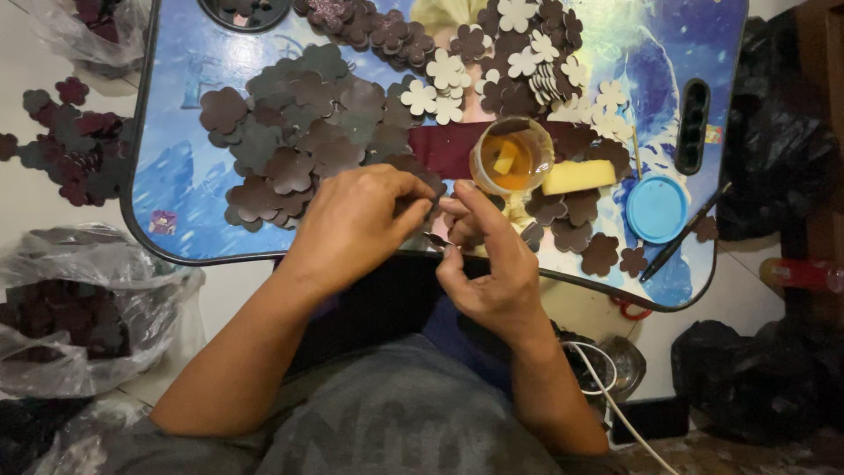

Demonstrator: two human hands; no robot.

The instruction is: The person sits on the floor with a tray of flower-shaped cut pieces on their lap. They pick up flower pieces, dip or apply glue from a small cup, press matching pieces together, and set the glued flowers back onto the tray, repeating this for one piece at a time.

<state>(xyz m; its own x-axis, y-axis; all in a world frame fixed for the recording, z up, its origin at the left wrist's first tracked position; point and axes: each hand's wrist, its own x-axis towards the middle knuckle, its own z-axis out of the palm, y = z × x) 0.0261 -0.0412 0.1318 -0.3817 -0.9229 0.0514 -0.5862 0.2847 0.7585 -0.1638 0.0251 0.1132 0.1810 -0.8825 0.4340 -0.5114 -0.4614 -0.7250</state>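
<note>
Both my hands, left hand (356, 220) and right hand (488, 264), pinching one dark flower cutout (437, 239) over the surface (189, 105); looks mid-assembly, next needs glue from the jar (512, 157).

A home craft corner: a low painted lap table (176, 132) on the floor, heaped with flower cutouts (299, 132).

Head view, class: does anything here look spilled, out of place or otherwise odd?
Yes. Dark flower-shaped cutouts lie scattered on the floor left of the blue lap table, off the table's piles. The open glue jar stands apart from its blue lid. Nothing looks spilled.
</note>
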